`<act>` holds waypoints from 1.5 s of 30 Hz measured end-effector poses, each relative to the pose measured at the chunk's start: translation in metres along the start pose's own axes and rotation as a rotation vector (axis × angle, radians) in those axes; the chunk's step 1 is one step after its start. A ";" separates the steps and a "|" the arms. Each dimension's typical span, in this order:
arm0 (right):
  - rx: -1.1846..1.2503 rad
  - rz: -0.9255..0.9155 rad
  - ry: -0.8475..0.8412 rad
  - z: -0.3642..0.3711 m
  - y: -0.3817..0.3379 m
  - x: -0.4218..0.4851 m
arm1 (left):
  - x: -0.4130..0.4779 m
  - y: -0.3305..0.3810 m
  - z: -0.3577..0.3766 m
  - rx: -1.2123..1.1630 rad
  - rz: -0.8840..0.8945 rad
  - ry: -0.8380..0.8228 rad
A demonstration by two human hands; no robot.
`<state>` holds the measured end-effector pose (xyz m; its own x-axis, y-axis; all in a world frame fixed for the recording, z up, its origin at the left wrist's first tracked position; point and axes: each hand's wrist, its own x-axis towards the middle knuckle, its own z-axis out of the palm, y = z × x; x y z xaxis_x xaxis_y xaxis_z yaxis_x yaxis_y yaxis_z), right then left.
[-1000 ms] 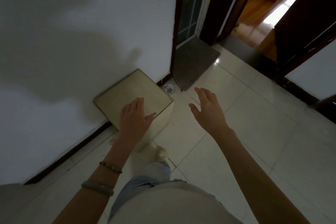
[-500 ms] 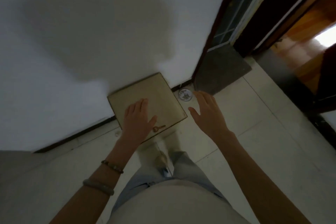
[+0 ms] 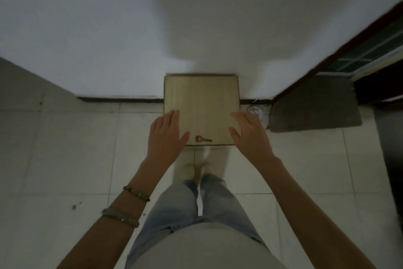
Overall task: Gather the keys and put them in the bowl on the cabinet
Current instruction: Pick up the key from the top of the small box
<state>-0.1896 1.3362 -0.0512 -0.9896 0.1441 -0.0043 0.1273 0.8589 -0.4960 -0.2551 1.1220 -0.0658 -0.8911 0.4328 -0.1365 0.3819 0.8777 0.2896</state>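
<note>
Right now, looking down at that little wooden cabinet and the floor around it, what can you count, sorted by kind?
Keys: 1, the brass key near the front edge of the cabinet top
Cabinets: 1
Open hands: 2, the left hand and the right hand
Floor mats: 1, the grey mat
Round floor drains: 1, the drain
Bowls: 0 in view
Total: 6

Hallway surroundings, dim light.
Grey mat (image 3: pixel 314 105) at 2 o'clock beside floor drain (image 3: pixel 255 111); white wall (image 3: pixel 130 28) at 12; tiled floor (image 3: pixel 65 148) below.
</note>
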 end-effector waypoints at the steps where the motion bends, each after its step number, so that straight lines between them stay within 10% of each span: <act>1: 0.009 -0.011 -0.018 0.007 0.002 0.001 | -0.002 -0.002 0.004 -0.008 -0.021 -0.003; 28: 0.195 0.109 -0.295 0.311 0.127 0.039 | 0.011 -0.104 0.248 -0.024 -0.145 -0.016; 45: 0.252 0.149 -0.407 0.326 0.124 0.045 | 0.003 -0.098 0.261 0.016 -0.137 -0.074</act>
<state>-0.2401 1.2885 -0.3962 -0.9143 0.0094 -0.4048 0.2985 0.6913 -0.6580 -0.2317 1.0912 -0.3423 -0.9149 0.3221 -0.2433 0.2624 0.9326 0.2480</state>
